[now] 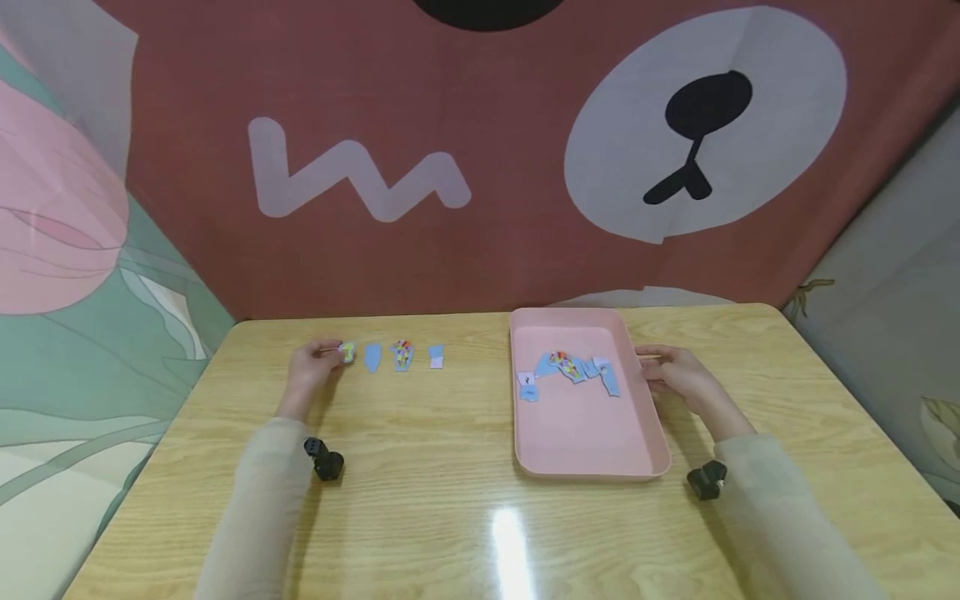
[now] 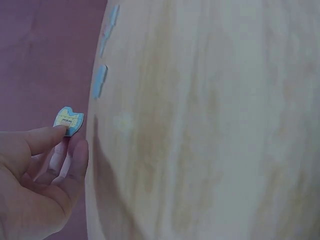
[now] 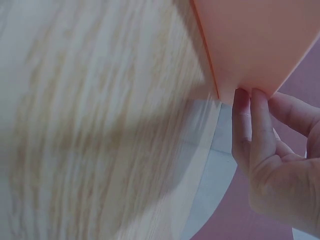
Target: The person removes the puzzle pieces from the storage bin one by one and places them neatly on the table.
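Observation:
At the far left of the table, my left hand (image 1: 313,367) pinches a small yellow-and-blue puzzle piece (image 2: 68,120) between thumb and fingers. The piece is tilted up, its printed face showing in the left wrist view. To its right lie a plain blue piece (image 1: 372,357), a piece with many coloured spots (image 1: 402,355) and a small blue-and-white piece (image 1: 437,357). My right hand (image 1: 678,375) holds the right side of the pink tray (image 1: 581,442). In the right wrist view, two fingers (image 3: 260,120) press on its outer wall, with another digit at the rim.
Several joined or overlapping puzzle pieces (image 1: 573,367) lie in the back half of the tray, with a blue-and-white group (image 1: 528,387) at its left wall. The wooden table (image 1: 420,500) meets a red patterned backdrop (image 1: 390,267) behind it.

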Available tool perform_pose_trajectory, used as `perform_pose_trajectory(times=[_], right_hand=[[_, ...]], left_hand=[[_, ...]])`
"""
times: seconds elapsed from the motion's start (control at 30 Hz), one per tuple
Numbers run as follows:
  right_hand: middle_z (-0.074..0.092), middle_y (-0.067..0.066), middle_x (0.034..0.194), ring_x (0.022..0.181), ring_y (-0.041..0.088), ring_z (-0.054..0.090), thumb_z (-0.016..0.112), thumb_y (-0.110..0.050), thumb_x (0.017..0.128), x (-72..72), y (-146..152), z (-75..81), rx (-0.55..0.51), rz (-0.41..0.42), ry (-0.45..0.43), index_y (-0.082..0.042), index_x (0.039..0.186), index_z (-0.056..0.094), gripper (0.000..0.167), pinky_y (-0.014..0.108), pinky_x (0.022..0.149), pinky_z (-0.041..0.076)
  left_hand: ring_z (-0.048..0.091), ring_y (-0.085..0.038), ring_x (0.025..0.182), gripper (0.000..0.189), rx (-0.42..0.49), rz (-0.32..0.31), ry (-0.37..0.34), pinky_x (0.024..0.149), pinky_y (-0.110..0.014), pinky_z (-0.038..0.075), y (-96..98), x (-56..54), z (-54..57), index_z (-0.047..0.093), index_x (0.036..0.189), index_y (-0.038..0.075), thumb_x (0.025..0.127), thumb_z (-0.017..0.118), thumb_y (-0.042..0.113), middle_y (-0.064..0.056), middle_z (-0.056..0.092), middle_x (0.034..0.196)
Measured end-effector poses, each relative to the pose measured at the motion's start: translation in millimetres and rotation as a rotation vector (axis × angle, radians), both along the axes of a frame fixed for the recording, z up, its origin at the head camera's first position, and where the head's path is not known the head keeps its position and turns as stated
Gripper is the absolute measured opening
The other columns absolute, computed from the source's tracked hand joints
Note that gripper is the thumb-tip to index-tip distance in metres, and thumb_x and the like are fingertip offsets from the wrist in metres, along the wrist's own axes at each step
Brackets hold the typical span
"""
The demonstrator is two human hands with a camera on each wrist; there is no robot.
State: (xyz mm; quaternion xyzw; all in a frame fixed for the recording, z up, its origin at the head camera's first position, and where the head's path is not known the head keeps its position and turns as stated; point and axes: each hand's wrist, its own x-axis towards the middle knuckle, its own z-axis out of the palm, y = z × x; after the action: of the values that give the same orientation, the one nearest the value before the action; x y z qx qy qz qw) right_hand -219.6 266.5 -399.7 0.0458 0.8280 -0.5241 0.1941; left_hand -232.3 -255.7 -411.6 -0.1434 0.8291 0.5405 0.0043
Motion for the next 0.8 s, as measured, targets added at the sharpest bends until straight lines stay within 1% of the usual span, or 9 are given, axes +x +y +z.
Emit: perform_pose_trajectory(times=[0.1, 0.2, 0.3, 0.47, 0.57, 0.6, 0.7, 0.73, 0.8], right_hand=[[0.033, 0.034, 0.145, 0.095, -0.001, 0.059, 0.046, -0.006, 0.098, -1.0, -0.4, -0.5, -0.003, -0.008, -0.005, 0.010, 0.145, 0.025, 0.054, 0.017, 0.084, 0.055], [0.033, 0.034, 0.146, 0.093, -0.002, 0.059, 0.045, -0.006, 0.098, -0.6, -1.3, 0.5, -0.007, -0.018, -0.013, 0.010, 0.146, 0.025, 0.054, 0.017, 0.084, 0.055], [0.033, 0.034, 0.146, 0.092, -0.003, 0.059, 0.046, -0.006, 0.098, -0.2, -1.5, 1.3, -0.007, -0.022, -0.019, 0.009, 0.146, 0.025, 0.054, 0.017, 0.084, 0.055], [0.033, 0.034, 0.146, 0.091, -0.003, 0.059, 0.046, -0.005, 0.097, -0.2, -1.9, 1.7, -0.004, -0.024, -0.016, 0.010, 0.146, 0.025, 0.055, 0.018, 0.084, 0.055], [0.033, 0.034, 0.146, 0.092, -0.002, 0.060, 0.047, -0.005, 0.097, -0.4, -1.9, 1.1, -0.004, -0.023, -0.013, 0.010, 0.145, 0.025, 0.055, 0.018, 0.084, 0.055], [0.033, 0.034, 0.146, 0.092, -0.002, 0.060, 0.046, -0.005, 0.097, -0.5, -2.0, 0.9, -0.004, -0.022, -0.013, 0.010, 0.146, 0.026, 0.055, 0.018, 0.084, 0.055], [0.032, 0.034, 0.146, 0.093, -0.001, 0.059, 0.046, -0.004, 0.097, -0.3, -1.5, 0.6, -0.001, -0.019, -0.012, 0.010, 0.146, 0.025, 0.055, 0.017, 0.083, 0.054], [0.033, 0.034, 0.146, 0.093, -0.002, 0.059, 0.046, -0.004, 0.097, 0.0, -1.7, 1.0, -0.001, -0.020, -0.013, 0.010, 0.146, 0.025, 0.055, 0.017, 0.082, 0.054], [0.033, 0.034, 0.146, 0.092, -0.002, 0.059, 0.046, -0.004, 0.097, 0.7, -2.2, 2.1, 0.000, -0.022, -0.015, 0.009, 0.146, 0.025, 0.055, 0.017, 0.082, 0.054]], left_hand=[[0.056, 0.006, 0.069, 0.038, -0.009, 0.009, -0.008, 0.070, -0.013, 0.055, -3.5, 0.1, -4.1, 0.048, 0.130, -0.013, 0.095, 0.052, 0.002, -0.031, 0.057, 0.122], [0.055, 0.008, 0.065, 0.038, -0.015, 0.024, 0.000, 0.064, -0.010, 0.053, -5.5, 0.5, -7.9, 0.049, 0.127, -0.015, 0.093, 0.053, 0.000, -0.028, 0.062, 0.114], [0.053, 0.009, 0.062, 0.037, -0.020, 0.038, 0.015, 0.061, -0.009, 0.051, -7.0, 0.2, -11.3, 0.050, 0.125, -0.017, 0.091, 0.054, -0.002, -0.029, 0.063, 0.110], [0.051, 0.009, 0.061, 0.035, -0.084, 0.042, 0.029, 0.057, -0.008, 0.048, -9.3, -1.8, -14.5, 0.053, 0.121, -0.017, 0.090, 0.057, -0.001, -0.027, 0.065, 0.103], [0.051, 0.008, 0.061, 0.035, -0.108, 0.042, 0.025, 0.056, -0.008, 0.048, -9.9, -2.2, -14.4, 0.055, 0.120, -0.016, 0.090, 0.059, 0.000, -0.027, 0.066, 0.104], [0.051, 0.007, 0.061, 0.035, -0.108, 0.044, 0.026, 0.056, -0.009, 0.048, -10.7, -2.7, -15.4, 0.056, 0.119, -0.016, 0.089, 0.060, 0.001, -0.028, 0.066, 0.105], [0.053, 0.005, 0.061, 0.033, -0.080, 0.033, 0.056, 0.056, -0.010, 0.049, -17.0, -6.8, -22.6, 0.058, 0.115, -0.016, 0.086, 0.063, 0.001, -0.025, 0.068, 0.100], [0.054, 0.004, 0.060, 0.030, -0.033, 0.016, 0.100, 0.054, -0.010, 0.049, -22.9, -10.8, -30.7, 0.062, 0.109, -0.013, 0.084, 0.066, 0.003, -0.021, 0.070, 0.093], [0.057, 0.002, 0.061, 0.029, -0.008, 0.012, 0.115, 0.055, -0.012, 0.050, -26.0, -13.3, -34.6, 0.063, 0.107, -0.013, 0.083, 0.068, 0.003, -0.018, 0.071, 0.089]])
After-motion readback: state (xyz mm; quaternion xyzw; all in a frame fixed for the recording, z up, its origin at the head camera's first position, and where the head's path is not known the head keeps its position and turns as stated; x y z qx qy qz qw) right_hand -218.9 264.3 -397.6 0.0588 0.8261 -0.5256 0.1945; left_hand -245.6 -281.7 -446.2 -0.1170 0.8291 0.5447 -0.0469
